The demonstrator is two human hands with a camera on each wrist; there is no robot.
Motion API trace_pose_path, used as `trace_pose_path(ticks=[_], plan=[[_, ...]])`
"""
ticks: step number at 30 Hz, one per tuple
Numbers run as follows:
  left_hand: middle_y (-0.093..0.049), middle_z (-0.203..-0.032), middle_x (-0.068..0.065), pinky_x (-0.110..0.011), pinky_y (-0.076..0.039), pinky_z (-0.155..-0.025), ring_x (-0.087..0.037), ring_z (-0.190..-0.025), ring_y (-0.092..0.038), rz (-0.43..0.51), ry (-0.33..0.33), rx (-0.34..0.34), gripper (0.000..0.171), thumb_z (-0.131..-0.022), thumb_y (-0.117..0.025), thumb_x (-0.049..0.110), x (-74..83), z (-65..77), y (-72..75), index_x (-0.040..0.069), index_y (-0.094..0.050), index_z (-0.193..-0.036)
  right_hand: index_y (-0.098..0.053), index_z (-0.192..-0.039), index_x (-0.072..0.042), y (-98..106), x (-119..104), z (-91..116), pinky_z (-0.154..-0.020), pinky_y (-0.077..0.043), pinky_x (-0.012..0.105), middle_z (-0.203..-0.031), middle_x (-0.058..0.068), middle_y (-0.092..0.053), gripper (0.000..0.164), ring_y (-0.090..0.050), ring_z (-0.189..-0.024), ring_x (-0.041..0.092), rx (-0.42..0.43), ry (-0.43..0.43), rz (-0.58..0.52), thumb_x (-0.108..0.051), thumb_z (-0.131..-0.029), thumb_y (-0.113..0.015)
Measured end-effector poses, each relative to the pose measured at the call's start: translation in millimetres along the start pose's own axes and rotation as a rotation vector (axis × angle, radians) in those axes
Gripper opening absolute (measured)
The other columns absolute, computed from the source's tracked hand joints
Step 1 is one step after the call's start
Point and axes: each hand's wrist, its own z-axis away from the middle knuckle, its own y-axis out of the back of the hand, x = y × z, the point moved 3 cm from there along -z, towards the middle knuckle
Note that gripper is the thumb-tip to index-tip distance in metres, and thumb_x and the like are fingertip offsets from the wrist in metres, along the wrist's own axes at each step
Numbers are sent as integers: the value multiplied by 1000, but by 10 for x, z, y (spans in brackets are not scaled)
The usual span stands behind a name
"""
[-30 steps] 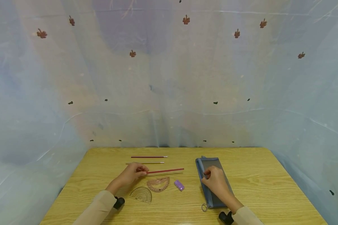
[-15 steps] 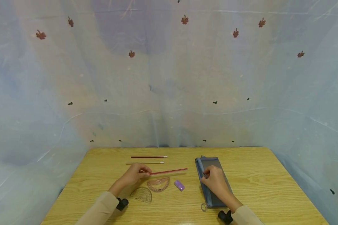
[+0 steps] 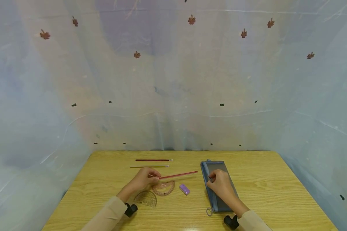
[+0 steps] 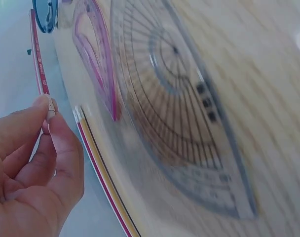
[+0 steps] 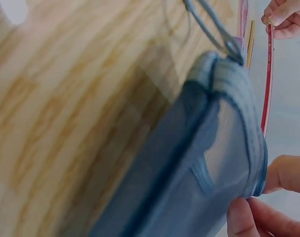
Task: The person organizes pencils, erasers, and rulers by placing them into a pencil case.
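My left hand (image 3: 143, 180) pinches a red pencil (image 3: 180, 175) near its eraser end, between thumb and fingers. The pencil is held above the table and points right, its far end close to a blue mesh pencil case (image 3: 218, 166). Thumb and fingers of my right hand (image 3: 221, 186) pinch the case's zipper-side edge. In the right wrist view, that edge of the case (image 5: 239, 133) is lifted, and the red pencil (image 5: 267, 84) reaches toward it; whether its tip is inside is hidden. In the left wrist view, the pencil's pale end (image 4: 51, 111) shows at the fingertips.
A pink protractor (image 3: 164, 193) and a clear protractor (image 3: 146, 199) lie near my left hand. A purple eraser (image 3: 184, 189) lies between the hands. Behind are a dark red pencil (image 3: 153, 160) and a yellow pencil (image 3: 149, 166). The case's ring pull (image 3: 209, 211) hangs at its near corner.
My left hand has moved to the right with the red pencil, bringing its far end close to the pencil case. The right hand keeps its hold on the case.
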Motion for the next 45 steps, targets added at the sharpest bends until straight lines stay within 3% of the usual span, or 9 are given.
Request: trace_pose_path(ticks=[13,21,45], plan=[[-70,-102,-16,-39,-56,-80,-30,-93,-66,-18,-15,11,14,-96,-64,1,83,-83,-113,-6,-72,-106,-71,-84,0,9,-4,-20,-54,-50,27,-73,3,-61,17,-55,-63,11,-19,-41,-23,8,-72,-80],[-70,-98,-12,-37,-57,-76,-28,-90,-66,3,18,27,12,-96,-64,1,144,-97,-210,-5,-72,-104,-70,-85,0,-9,-27,-23,-53,-50,26,-75,3,-61,16,-56,-64,11,-30,-59,-44,8,-74,-78],[-70,-92,-6,-32,-56,-72,-25,-88,-67,19,52,73,10,-94,-66,0,241,-206,-503,-2,-74,-100,-69,-83,0,-27,-44,-22,-53,-48,27,-71,1,-59,15,-53,-61,10,-14,-34,-40,8,-72,-77]])
